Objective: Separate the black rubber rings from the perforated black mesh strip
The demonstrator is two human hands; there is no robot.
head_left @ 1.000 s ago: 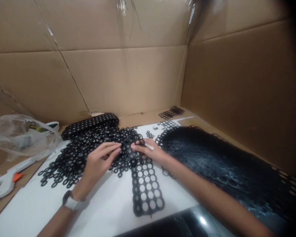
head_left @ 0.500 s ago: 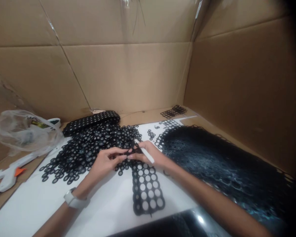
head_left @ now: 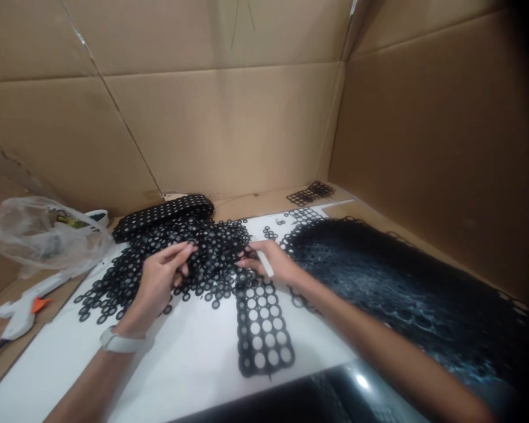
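Over a heap of small black rings, my left hand is closed in a pinch, thumb against forefinger. Whatever sits between those fingertips is too small to tell from the dark rings behind. My right hand is curled round a slim white stick, which slants across its fingers. Its fingertips are at the far end of a black panel of joined rings, where dark pieces partly hide the contact. The panel lies flat on a white sheet, with several rows of round holes.
To the right spreads a large black mesh of linked rings. A rolled black dotted strip lies behind the heap. At left are a white glue gun, a clear plastic bag and a small white bowl. Cardboard walls surround the table.
My left hand has parted from the right and moved left and up over the ring heap. My right hand stays near the panel's far end, the white stick still in it.
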